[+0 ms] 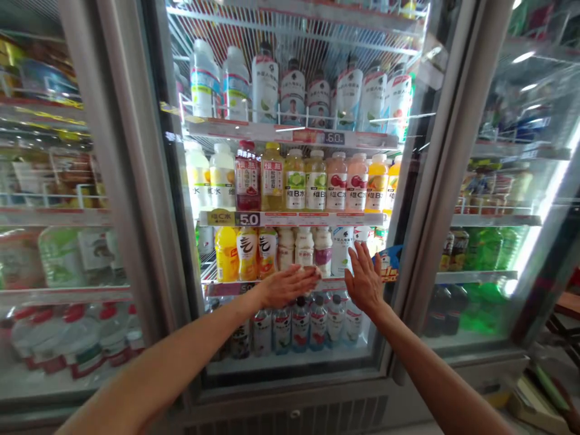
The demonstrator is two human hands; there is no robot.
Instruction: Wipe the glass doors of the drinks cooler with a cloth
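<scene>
Both of my hands are raised in front of a lit drinks fridge with a glass door [294,368]. My left hand [287,286] is stretched flat toward the right, its fingers together and its fingertips somewhat blurred. Beside it my right hand [365,279] points upward with its fingers apart, and I see nothing held in it. I cannot tell whether either hand touches the glass. Behind the hands stand small cream-coloured bottles [285,246], a white-labelled bottle [341,248] and orange drink bottles [247,254]. A blue sticker [390,263] is right of my right hand.
Higher shelves hold fruit-label bottles [316,180] and tall white-labelled bottles [265,84]; more bottles [299,323] stand at the bottom. Metal door frames [446,199] flank the middle section. Neighbouring fridges hold red-capped bottles [75,338] and green bottles [484,257]. A box [534,405] sits low at right.
</scene>
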